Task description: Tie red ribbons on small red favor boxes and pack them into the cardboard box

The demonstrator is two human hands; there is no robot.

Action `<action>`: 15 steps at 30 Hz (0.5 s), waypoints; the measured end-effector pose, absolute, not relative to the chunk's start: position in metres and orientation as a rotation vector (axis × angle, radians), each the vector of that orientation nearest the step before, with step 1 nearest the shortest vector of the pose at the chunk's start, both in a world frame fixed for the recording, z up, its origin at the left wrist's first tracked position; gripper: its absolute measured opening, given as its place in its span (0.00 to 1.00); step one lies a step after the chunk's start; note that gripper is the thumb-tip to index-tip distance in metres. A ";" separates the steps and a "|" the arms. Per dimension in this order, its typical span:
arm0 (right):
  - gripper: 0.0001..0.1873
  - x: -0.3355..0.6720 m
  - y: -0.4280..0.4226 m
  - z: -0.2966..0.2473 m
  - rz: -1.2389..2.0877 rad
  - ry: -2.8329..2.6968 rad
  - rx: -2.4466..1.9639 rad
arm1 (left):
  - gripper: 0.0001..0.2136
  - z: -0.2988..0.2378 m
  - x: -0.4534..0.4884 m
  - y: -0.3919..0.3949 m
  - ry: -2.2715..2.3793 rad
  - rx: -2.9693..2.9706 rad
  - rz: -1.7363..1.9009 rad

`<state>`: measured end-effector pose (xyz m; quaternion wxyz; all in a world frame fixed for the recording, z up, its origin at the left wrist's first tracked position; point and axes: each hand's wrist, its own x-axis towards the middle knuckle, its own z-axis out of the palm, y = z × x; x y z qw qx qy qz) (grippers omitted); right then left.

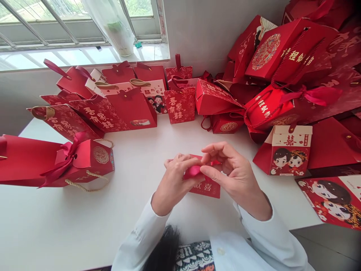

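Between my hands a glossy pinkish-red ribbon (194, 171) is pinched into a small loop. My left hand (172, 184) grips it from the left with thumb and fingers. My right hand (232, 175) holds the other side with its fingertips, just above a flat red paper box (205, 187) printed with gold characters. The box lies on the white table (135, 210), and my hands hide most of its top. The ribbon appears to come from the box, but my fingers hide where they join.
A red gift box with a bow and rope handles (56, 162) lies to the left. Many red gift bags and boxes (132, 101) stand along the back and pile up at right. A cartoon-printed box (290, 150) stands nearby. A window (79, 26) lies beyond the table.
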<state>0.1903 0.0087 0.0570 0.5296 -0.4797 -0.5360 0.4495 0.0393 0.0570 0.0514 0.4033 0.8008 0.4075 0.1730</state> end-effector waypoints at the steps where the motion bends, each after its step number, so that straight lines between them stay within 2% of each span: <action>1: 0.11 0.191 0.010 0.057 1.072 -1.285 -1.129 | 0.05 0.051 0.040 0.057 1.042 2.005 0.459; 4: 0.07 0.197 0.012 0.058 0.940 -1.308 -1.197 | 0.06 0.049 0.040 0.057 1.050 1.920 0.539; 8: 0.08 0.212 0.011 0.054 0.633 -1.568 -1.481 | 0.07 0.047 0.038 0.059 1.030 1.819 0.625; 11: 0.07 0.216 0.009 0.048 0.561 -1.807 -1.590 | 0.07 0.044 0.040 0.057 1.027 1.730 0.668; 15: 0.04 0.210 0.000 0.045 0.505 -1.795 -1.612 | 0.07 0.038 0.043 0.053 1.100 1.581 0.738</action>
